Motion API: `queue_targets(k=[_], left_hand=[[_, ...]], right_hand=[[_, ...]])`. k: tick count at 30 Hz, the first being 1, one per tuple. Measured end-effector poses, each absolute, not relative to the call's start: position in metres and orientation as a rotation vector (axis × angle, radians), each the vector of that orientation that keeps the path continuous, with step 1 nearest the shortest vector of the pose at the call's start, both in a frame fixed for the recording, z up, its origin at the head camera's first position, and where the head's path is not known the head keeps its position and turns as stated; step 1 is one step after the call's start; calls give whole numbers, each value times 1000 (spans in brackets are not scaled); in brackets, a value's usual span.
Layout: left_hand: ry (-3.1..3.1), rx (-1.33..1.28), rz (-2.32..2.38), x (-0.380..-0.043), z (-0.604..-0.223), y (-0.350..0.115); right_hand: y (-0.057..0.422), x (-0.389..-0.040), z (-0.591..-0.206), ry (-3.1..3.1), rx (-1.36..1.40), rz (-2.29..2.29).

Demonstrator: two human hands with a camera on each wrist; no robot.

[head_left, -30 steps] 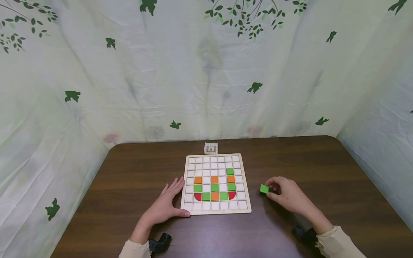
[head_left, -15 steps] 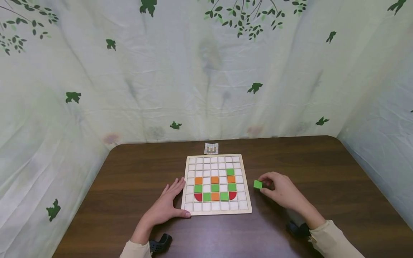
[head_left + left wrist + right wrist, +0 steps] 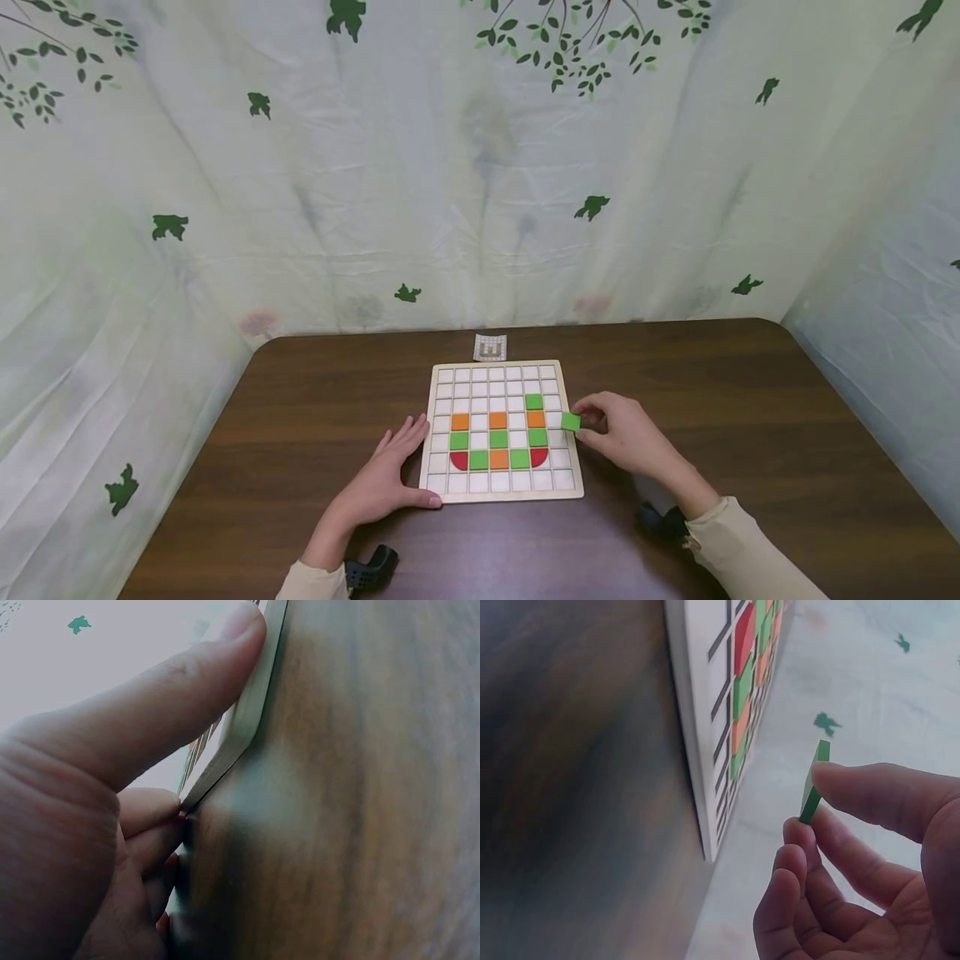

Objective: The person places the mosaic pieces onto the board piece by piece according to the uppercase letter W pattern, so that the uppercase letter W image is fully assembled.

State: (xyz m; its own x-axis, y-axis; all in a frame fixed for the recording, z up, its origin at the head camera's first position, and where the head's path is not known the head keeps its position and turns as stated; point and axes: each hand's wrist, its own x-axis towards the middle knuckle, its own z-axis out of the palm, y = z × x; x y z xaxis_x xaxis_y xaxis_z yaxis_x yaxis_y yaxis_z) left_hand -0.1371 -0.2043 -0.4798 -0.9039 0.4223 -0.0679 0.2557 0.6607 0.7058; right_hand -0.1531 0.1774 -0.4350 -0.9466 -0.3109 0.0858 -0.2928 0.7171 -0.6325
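A white gridded board (image 3: 502,498) with a pale rim lies on the table. Square green and orange tiles (image 3: 498,420) and two round-cornered red tiles (image 3: 459,460) sit in its cells. My left hand (image 3: 378,483) rests at the board's left side, thumb on the near left corner and straight fingers along the edge; the left wrist view shows the thumb (image 3: 187,690) across the rim. Between thumb and fingertips my right hand (image 3: 630,433) pinches a thin green square tile (image 3: 571,422). From the head view this tile overlaps the board's right rim; in the right wrist view its edge (image 3: 808,804) shows.
Behind the board lies a small card (image 3: 491,347) printed with a grid pattern. The brown wooden table (image 3: 337,400) ends at a pale curtain (image 3: 480,208) with green leaf and bird prints. A dark wrist device (image 3: 371,568) sits under each wrist.
My right hand has moved left with the green tile, from over the table to the board's right rim. The left hand and the tiles on the board stay as they were.
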Motion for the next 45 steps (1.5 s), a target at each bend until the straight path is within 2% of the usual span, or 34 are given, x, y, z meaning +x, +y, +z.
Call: queue_targets(k=[45], left_hand=[[2662,571,1075,-136,-479,-204]], right_hand=[[76,-198,-443,2764,-702,-1151]])
